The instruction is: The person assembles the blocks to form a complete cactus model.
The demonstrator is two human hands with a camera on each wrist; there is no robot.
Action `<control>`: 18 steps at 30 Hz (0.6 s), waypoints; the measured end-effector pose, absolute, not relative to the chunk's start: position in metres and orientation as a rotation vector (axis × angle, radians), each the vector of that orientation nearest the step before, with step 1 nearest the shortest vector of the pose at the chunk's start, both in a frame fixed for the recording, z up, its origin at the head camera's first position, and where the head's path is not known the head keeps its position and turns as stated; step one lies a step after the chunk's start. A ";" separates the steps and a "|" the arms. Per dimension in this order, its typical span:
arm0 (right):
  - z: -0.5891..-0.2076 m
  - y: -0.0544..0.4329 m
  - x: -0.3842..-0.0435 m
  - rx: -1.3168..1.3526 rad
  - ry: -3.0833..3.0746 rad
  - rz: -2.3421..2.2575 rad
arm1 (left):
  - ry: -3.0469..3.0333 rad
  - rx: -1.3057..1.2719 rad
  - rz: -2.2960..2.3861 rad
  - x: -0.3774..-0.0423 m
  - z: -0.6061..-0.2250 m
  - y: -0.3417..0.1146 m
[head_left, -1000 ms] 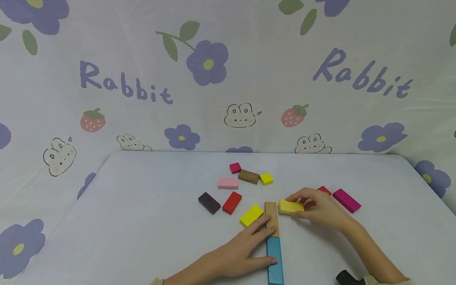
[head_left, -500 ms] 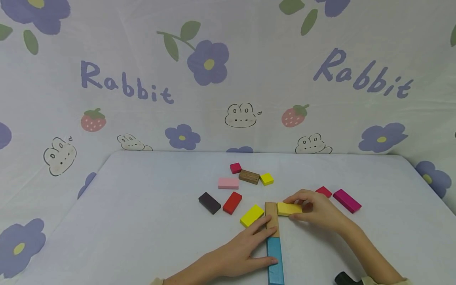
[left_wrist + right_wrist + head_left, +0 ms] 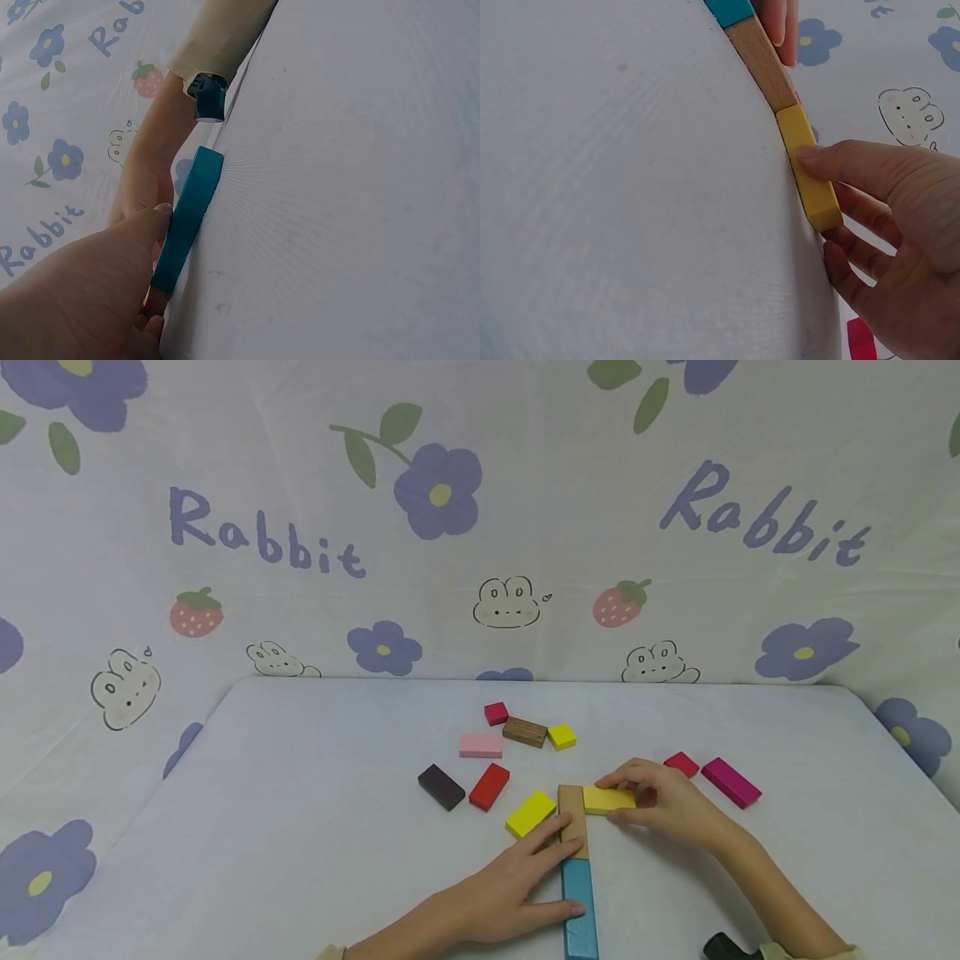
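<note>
My right hand pinches a yellow wooden block between thumb and fingers. One end of that block meets the far part of a natural-wood block, forming a corner. Below the wood block, a blue block continues the line toward me, its near end cut off by the frame. My left hand lies with spread, fairly straight fingers on this line: fingertips on the wood block, thumb on the blue one. In the right wrist view the thumb presses the yellow block's side.
Left of the line lie a bright yellow block, a red one and a black one. Farther back are pink, brown, small red and small yellow blocks. A magenta block lies right, beside a red one.
My right hand has shifted the yellow block slightly left and toward me, closing the gap to the wood block. Over the last half second it barely moves. My left hand stays in place.
</note>
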State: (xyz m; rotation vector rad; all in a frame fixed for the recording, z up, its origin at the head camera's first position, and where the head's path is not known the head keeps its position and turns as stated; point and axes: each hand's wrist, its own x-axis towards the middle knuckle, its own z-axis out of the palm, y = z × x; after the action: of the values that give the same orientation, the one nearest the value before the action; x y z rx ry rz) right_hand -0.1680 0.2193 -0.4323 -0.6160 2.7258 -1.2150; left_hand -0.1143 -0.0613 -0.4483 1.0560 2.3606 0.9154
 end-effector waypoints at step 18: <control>-0.427 0.219 -0.166 -0.629 2.753 -1.204 | 2.359 1.057 0.919 -0.115 -0.450 -0.061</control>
State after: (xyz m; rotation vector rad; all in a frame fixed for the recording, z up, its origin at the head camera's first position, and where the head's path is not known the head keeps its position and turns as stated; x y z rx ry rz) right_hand -0.1661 0.2195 -0.4273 -0.6289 2.7528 -1.2038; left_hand -0.1151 -0.0615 -0.4501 1.0571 2.3594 0.9192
